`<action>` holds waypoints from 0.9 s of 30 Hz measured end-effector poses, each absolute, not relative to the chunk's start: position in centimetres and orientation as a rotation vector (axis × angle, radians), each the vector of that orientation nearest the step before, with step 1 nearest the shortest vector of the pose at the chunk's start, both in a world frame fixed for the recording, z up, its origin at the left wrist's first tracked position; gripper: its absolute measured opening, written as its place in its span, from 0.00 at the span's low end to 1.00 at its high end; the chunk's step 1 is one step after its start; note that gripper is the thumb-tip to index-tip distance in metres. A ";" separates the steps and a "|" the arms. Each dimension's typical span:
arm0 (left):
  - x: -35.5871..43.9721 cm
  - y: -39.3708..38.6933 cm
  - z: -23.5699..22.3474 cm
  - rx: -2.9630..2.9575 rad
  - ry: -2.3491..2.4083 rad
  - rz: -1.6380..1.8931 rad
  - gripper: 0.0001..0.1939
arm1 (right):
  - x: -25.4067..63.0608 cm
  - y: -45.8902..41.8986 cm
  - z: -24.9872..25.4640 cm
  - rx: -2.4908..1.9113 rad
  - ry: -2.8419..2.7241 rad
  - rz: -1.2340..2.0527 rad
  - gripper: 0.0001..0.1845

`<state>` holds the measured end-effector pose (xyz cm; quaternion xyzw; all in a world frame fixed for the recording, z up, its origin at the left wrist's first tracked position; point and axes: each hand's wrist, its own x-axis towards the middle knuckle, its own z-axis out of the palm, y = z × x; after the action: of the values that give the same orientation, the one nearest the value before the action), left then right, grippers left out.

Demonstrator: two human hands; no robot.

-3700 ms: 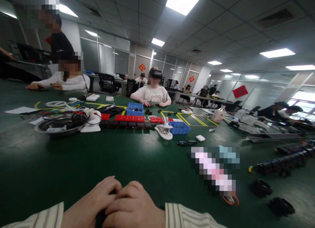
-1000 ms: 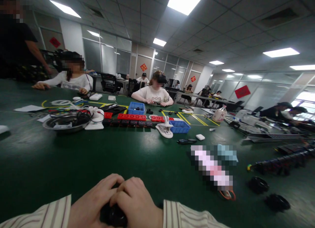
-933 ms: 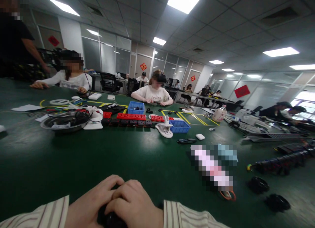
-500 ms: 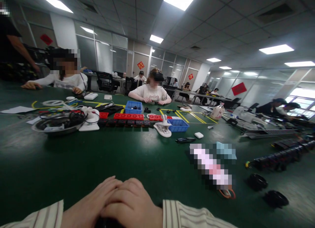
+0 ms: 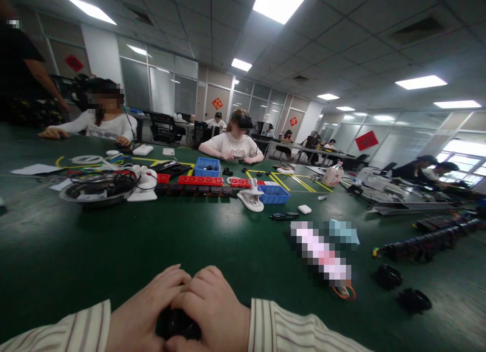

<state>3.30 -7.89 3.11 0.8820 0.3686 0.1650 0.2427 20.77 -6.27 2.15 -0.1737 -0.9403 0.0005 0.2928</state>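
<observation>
At the bottom middle of the head view, a glossy black rounded object point(image 5: 177, 323) sits between my two hands; its full shape and kind are hidden. My left hand point(image 5: 146, 304) curls round its left and far side, with the fingertips out of sight. My right hand point(image 5: 215, 307) is closed over its top and right side, its thumb low at the near side. The knuckles of both hands almost touch above the object. Striped cuffs cover both wrists, and the green table point(image 5: 228, 245) lies beneath.
To the right are a blurred-out pink item point(image 5: 322, 253) and two black ring-like items point(image 5: 389, 276). Across the middle stand a metal bowl point(image 5: 98, 196), a row of red and black sockets point(image 5: 201, 182), a white clip point(image 5: 252, 196) and a blue bin point(image 5: 274, 194). People sit opposite.
My hands have parted slightly, and more of the black object shows between them. The view has shifted a little, so the items at the right sit further left.
</observation>
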 end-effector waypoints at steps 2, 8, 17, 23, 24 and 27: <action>3.3 -7.7 3.2 2.381 0.960 0.414 0.21 | 20.9 -6.2 2.4 -0.370 -2.546 0.048 0.18; 3.6 -7.7 3.3 2.438 0.927 0.417 0.22 | 21.0 -5.7 1.4 -0.094 -2.586 0.096 0.09; 1.5 -7.4 -0.2 2.447 1.006 0.517 0.55 | 21.4 -5.9 2.3 -0.316 -2.331 0.250 0.35; 2.4 -7.9 0.8 2.535 1.154 0.636 0.43 | 21.1 -6.4 2.0 -0.641 -2.187 0.266 0.43; 2.7 -8.0 1.3 2.538 1.162 0.627 0.40 | 21.0 -6.4 1.8 -0.678 -2.233 0.246 0.43; 3.3 -8.3 2.4 2.521 1.179 0.582 0.28 | 20.6 -6.6 1.4 -0.685 -2.375 0.145 0.38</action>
<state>3.31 -8.26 2.42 0.8768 0.4100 0.2024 0.1489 20.65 -6.55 1.40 -0.2615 -0.9066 0.0555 0.3264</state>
